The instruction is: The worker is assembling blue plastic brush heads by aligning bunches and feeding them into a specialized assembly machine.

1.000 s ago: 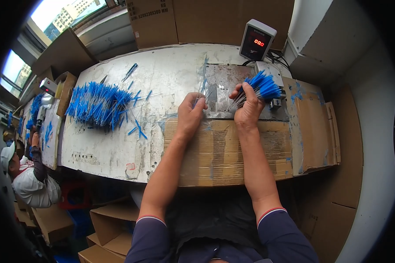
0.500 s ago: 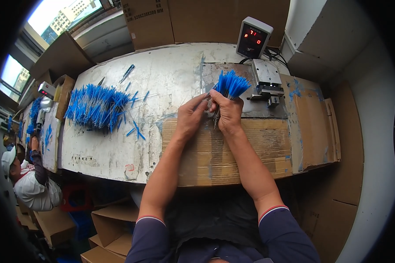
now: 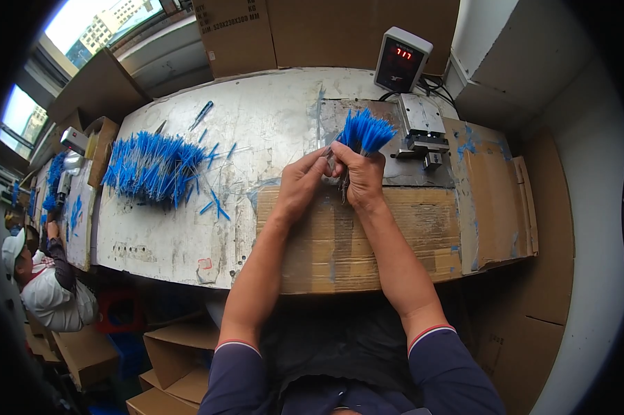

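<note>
My right hand is wrapped round an upright bundle of thin blue-ended wires. The blue ends fan out above the fist, and thin pale tails hang below it. Close against it on the left, my left hand is closed in a pinch, its fingertips by the right thumb. What those fingertips hold is too small to make out. A large pile of the same blue-ended wires lies on the worktable to the left, with several loose ones beside it.
Right of my hands stands a small metal fixture, with a digital display box behind it. A flattened cardboard sheet covers the table's near edge. A pen-like tool lies behind the pile. A co-worker sits at far left.
Both hands stay almost in place, with only slight finger movement at the bundle. The red reading on the display box has changed. The co-worker's arm has shifted a little.
</note>
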Demonstrator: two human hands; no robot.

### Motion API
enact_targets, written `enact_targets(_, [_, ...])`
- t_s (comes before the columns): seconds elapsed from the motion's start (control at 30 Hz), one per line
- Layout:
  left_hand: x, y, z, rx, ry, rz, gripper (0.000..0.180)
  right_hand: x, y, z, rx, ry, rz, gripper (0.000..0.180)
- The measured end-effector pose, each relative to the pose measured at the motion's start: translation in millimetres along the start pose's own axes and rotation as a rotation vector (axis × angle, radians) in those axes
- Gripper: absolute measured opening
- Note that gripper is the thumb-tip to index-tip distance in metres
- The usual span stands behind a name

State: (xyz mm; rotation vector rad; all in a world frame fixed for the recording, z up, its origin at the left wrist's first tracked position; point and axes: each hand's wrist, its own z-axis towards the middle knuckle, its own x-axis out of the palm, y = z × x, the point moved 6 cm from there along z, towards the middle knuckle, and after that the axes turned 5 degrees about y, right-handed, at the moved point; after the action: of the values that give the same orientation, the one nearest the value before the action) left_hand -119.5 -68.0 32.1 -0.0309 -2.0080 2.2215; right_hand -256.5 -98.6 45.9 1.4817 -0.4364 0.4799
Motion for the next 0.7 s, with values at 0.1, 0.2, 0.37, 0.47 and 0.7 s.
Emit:
enact_targets(0.1, [1.0, -2.1, -1.0, -0.041, 0.01, -0.09, 0.034, -0.5, -1.6, -0.1, 0.029, 0.001, 0.09, 0.008])
enact_targets(0.2, [0.6, -3.8, -2.4, -0.08, 0.012, -0.144, 0.033, -2.8, -0.5, -0.5, 0.027, -0.058, 0.124, 0.009])
enact_targets(0.37, [-2.5, 3.6, -0.7, -0.12, -0.016, -0.105, 0.033, -16.7, 28.0, 1.5, -0.214, -0.209, 0.052, 0.007])
enact_targets(0.47, [-16.9, 10.0, -3.2, -0.101, -0.089, -0.076, 0.031, -16.3, 51.1, -4.7, -0.351, -0.309, 0.056, 0.004])
enact_targets(0.7, [-11.2, -19.7, -7.7, 0.277, -0.069, 0.877, 0.025, 24.6, 40.8, -14.5, -0.654, 0.224, -0.9, 0.011])
